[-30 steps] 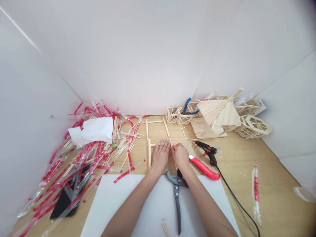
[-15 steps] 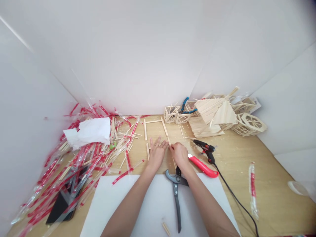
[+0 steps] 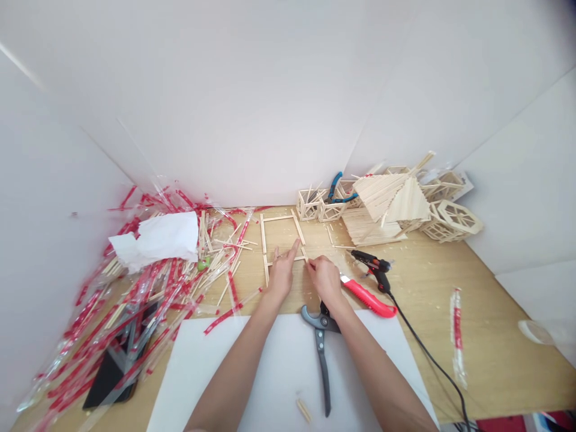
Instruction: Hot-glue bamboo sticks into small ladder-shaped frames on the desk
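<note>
Wooden sticks (image 3: 278, 218) lie on the table in a ladder-like frame, with two long sides and crosspieces. My left hand (image 3: 281, 277) rests over the frame's lower crosspiece. Its index finger is stretched out to the lower end of the upper right stick (image 3: 298, 230), and the other fingers are partly hidden. My right hand (image 3: 326, 279) pinches a wooden stick (image 3: 303, 252) on the frame's right side, just below that fingertip. Below my right wrist lie grey-handled cutters (image 3: 321, 342), partly covered by the forearm. Beside this hand is a red-handled knife or saw (image 3: 369, 300).
A black glue gun (image 3: 375, 267) with a cord lies at right. Red-and-clear wrappers (image 3: 157, 300), loose sticks, white paper (image 3: 166, 237) and a dark phone (image 3: 110, 378) crowd the left. Stick-built models (image 3: 391, 198) and blue-handled pliers (image 3: 335, 187) stand behind. A white sheet (image 3: 279, 360) lies in front.
My left hand has drawn its fingers together except the index, which now points at the stick joint; the lower crosspiece is uncovered. My right hand stays pinched at the right side.
</note>
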`<act>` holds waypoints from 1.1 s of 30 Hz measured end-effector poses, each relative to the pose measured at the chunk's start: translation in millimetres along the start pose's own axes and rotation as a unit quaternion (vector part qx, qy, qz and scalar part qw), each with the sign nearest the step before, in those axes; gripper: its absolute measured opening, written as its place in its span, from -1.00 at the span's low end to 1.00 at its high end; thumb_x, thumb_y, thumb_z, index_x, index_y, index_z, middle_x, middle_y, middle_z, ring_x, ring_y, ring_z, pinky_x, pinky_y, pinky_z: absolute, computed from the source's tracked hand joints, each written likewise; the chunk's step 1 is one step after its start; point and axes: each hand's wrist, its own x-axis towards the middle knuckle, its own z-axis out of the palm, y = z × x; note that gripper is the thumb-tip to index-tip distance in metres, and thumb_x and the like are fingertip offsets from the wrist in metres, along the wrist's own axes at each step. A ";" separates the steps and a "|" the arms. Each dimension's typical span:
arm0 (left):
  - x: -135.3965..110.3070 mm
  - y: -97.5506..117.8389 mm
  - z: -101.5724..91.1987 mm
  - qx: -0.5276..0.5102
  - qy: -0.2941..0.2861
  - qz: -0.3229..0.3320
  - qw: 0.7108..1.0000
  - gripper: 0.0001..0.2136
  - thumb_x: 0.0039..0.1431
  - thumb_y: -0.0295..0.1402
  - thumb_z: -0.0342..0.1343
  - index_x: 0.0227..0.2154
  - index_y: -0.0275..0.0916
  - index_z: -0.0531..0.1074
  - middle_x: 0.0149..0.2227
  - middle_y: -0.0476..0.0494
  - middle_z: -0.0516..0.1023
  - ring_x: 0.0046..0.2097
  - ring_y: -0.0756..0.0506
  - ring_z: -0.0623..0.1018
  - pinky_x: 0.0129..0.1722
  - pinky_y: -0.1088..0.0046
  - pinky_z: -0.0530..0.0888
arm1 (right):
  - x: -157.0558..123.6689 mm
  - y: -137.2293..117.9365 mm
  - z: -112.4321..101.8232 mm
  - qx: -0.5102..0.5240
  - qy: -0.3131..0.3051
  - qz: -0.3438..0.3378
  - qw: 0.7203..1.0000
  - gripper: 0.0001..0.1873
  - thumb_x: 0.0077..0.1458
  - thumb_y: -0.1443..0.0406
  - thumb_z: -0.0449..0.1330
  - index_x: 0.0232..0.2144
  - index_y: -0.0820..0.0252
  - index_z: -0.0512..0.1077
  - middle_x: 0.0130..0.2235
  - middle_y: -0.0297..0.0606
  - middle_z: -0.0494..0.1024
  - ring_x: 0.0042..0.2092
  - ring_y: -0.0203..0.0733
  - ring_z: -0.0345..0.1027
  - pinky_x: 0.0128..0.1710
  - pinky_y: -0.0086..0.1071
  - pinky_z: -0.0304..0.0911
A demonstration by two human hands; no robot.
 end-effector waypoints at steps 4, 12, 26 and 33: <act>-0.7 3.6 -1.8 -0.014 0.019 -0.027 0.999 -0.38 0.02 -0.71 -0.27 0.15 -0.14 0.15 0.01 -0.18 0.31 0.02 -0.04 0.37 0.08 0.33 0.30 | -0.6 -0.4 -0.4 0.004 -0.002 0.004 1.000 -0.68 0.23 0.22 -0.02 -0.30 0.15 0.52 -0.27 -0.17 0.52 -0.28 -0.20 0.43 -0.33 -0.43 0.12; 1.2 3.7 -0.9 0.087 -0.023 0.036 0.995 -0.74 0.21 -0.54 -0.18 -0.16 -0.18 0.35 -0.18 -0.07 0.36 -0.09 -0.05 0.39 0.24 0.09 -0.06 | 1.7 -5.5 -8.0 0.001 -0.004 0.017 1.000 -0.64 0.19 0.28 0.05 0.04 0.06 0.33 -0.24 -0.20 0.54 -0.25 -0.19 0.44 -0.31 -0.44 0.15; -2.7 13.0 -13.3 0.132 -0.008 0.052 0.990 -0.70 0.21 -0.50 -0.10 -0.06 -0.08 0.35 -0.19 -0.05 0.49 0.03 -0.14 0.30 0.24 -0.03 -0.18 | 2.7 -7.3 -8.0 -0.003 -0.025 0.028 0.999 -0.75 0.20 0.26 0.03 -0.24 0.19 0.50 -0.22 -0.11 0.52 -0.21 -0.17 0.43 -0.28 -0.43 0.15; -6.7 15.1 -14.4 0.149 -0.004 0.044 0.988 -0.68 0.19 -0.55 -0.13 -0.06 -0.13 0.35 -0.18 -0.10 0.50 0.02 -0.17 0.32 0.23 -0.04 -0.20 | -23.1 10.4 -24.2 0.115 0.082 -0.003 0.990 -0.72 0.20 0.18 0.03 -0.24 0.21 0.47 -0.24 -0.18 0.53 -0.23 -0.21 0.39 -0.23 -0.43 0.15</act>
